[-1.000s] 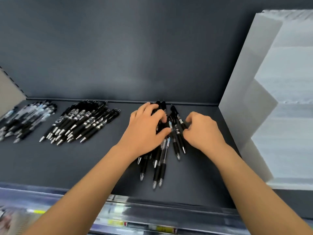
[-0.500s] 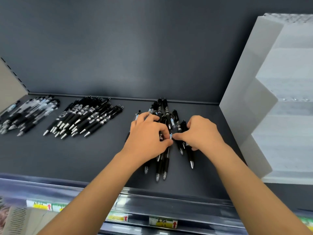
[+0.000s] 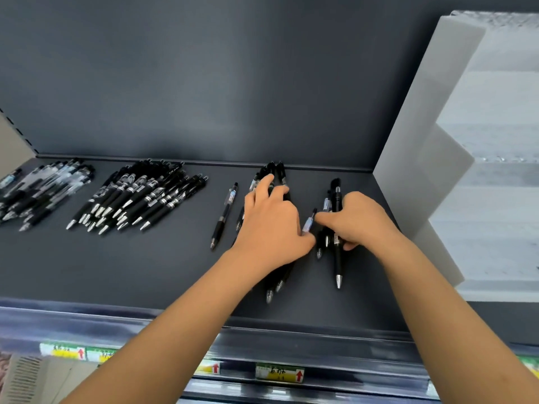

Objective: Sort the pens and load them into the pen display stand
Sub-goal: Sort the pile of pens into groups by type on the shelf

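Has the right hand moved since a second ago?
Yes. The right hand, gripping a few pens, has shifted slightly right, toward the white stand.

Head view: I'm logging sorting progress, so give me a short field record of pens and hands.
Far-left pile: clear-barrelled pens, on the shelf
Second pile: black pens, fanned
Single pen: lying alone between second pile and left hand
Left hand: fingers spread over middle bundle
Right hand: grips right bundle
White stand: right of shelf, no pens visible in it
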The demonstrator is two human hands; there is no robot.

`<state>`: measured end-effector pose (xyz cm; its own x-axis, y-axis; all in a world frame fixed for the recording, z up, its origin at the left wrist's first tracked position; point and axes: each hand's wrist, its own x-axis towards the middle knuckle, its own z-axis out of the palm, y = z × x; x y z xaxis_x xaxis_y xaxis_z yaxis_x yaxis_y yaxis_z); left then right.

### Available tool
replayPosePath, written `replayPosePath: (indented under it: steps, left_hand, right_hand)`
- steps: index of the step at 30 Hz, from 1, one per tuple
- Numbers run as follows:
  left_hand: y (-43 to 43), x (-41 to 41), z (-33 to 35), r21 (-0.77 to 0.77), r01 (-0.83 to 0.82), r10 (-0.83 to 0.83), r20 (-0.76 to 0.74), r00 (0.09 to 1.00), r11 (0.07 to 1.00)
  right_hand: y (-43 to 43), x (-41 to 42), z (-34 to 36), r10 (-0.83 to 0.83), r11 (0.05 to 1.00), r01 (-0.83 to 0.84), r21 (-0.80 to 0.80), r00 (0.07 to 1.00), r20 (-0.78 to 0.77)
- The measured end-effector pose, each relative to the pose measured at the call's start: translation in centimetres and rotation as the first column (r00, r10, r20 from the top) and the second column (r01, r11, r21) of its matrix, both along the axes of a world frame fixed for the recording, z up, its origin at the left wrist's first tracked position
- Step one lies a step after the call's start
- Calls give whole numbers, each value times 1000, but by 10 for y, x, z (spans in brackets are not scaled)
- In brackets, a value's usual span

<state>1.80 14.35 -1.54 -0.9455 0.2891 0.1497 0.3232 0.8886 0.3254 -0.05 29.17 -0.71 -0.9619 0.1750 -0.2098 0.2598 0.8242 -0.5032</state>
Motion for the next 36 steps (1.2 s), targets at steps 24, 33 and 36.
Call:
replayPosePath:
  steps: [24,33,36]
  left_hand:
    - [-49,4,36,843,-378,-58,431,901,384]
    - [-167,10,50,900,-298,-46,328,943,318]
    - [-225,0,45,902,-263,-69,303,950,342]
  right_hand:
    - [-49,0,47,283,478,-154,-865,959,-14]
    - [-153,4,50,202,309,-166,-936,974,-106]
    - [-202,-2,51,134,261,-153,-953,984,-121]
